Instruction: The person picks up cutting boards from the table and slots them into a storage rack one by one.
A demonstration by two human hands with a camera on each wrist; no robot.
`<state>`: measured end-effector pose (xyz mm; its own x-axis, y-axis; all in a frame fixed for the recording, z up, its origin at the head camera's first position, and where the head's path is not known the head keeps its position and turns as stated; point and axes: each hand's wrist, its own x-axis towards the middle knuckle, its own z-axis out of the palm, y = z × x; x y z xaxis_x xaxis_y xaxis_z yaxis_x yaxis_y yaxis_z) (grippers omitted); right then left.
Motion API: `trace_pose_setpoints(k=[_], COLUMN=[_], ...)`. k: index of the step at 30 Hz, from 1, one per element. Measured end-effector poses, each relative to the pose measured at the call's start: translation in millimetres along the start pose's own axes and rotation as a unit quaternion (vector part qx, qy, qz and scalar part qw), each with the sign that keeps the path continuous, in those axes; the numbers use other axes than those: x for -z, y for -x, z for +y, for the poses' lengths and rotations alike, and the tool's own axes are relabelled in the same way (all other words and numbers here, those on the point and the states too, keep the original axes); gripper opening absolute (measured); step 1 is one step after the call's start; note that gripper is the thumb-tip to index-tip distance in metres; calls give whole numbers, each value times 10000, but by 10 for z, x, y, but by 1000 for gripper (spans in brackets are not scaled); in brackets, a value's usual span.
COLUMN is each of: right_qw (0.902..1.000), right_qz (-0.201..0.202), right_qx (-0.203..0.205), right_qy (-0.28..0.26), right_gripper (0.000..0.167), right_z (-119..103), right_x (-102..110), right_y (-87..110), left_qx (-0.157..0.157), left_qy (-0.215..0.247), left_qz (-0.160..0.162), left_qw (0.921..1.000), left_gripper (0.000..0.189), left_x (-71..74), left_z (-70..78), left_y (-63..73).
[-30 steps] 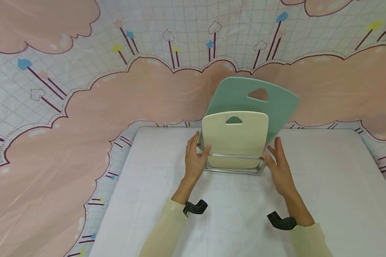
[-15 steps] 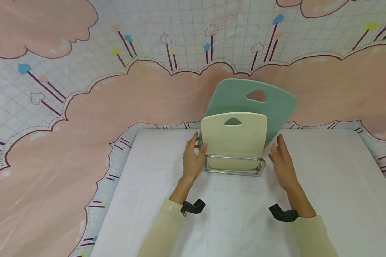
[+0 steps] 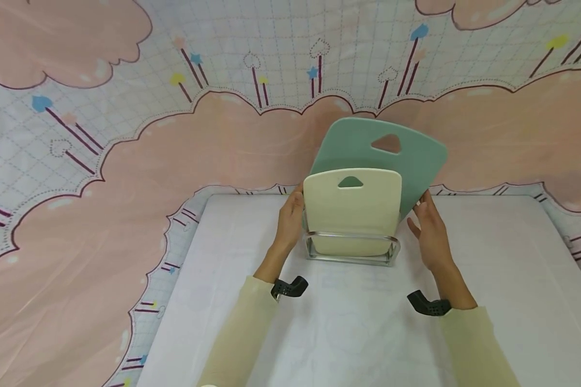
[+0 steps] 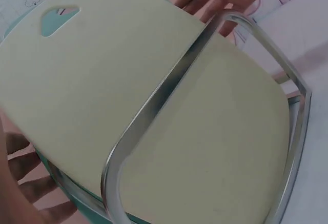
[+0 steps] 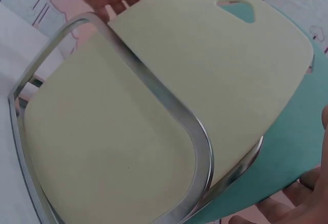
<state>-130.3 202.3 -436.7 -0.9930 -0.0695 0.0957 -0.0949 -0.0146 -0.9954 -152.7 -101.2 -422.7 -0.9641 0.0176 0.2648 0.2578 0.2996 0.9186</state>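
Note:
A cream cutting board (image 3: pixel 352 209) stands upright in a metal rack (image 4: pixel 159 101), behind the rack's front bar. Behind it leans a larger green cutting board (image 3: pixel 358 142), tilted to the right; both boards have a cut-out handle hole. My left hand (image 3: pixel 289 220) is at the left side of the boards, its fingers reaching toward the back and partly hidden. At the green board's lower right edge, the fingertips of my right hand (image 3: pixel 432 236) reach the edge, with the thumb held apart. In the right wrist view its fingers (image 5: pixel 274 209) lie along that edge.
The rack stands on a white-covered table (image 3: pixel 348 322), toward its far edge. Behind the table hangs a cloth (image 3: pixel 232 140) with pink cloud shapes and a grid pattern. A black wrist camera (image 3: pixel 290 287) sits on each wrist.
Both hands have moved farther back along the sides of the boards. My right hand came away from the rack's side and now reaches the green board's edge. Boards and rack stay put.

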Motion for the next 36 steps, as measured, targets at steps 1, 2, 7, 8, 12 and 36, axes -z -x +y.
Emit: trace_pose_setpoints(k=[1,2,7,8,12,36], right_qw=[10000,10000,9999,9999,9998,9977], right_qz=[-14,-30,-32,-25,39,389], right_qx=[18,43,102,106,91,531], right_qy=[29,-24,-98,-124,-165,156], right_gripper=[55,54,54,54,57,53], right_z=[8,14,2,-2,-15,-209], right_x=[-6,-15,-37,-35,-26,-99], right_y=[5,10,25,28,38,-33], left_qx=[76,99,70,4,-84,-251], left_qy=[18,-16,116,176,267,365], left_qz=[44,121,204,127,-241,-518], left_qw=[10000,9999,9997,9998,9993,9977], left_gripper=[80,80,82,83,94,84], left_x=[1,5,28,29,23,62], left_z=[11,21,47,55,106,189], left_y=[-13,-22,-81,-99,-143,-105])
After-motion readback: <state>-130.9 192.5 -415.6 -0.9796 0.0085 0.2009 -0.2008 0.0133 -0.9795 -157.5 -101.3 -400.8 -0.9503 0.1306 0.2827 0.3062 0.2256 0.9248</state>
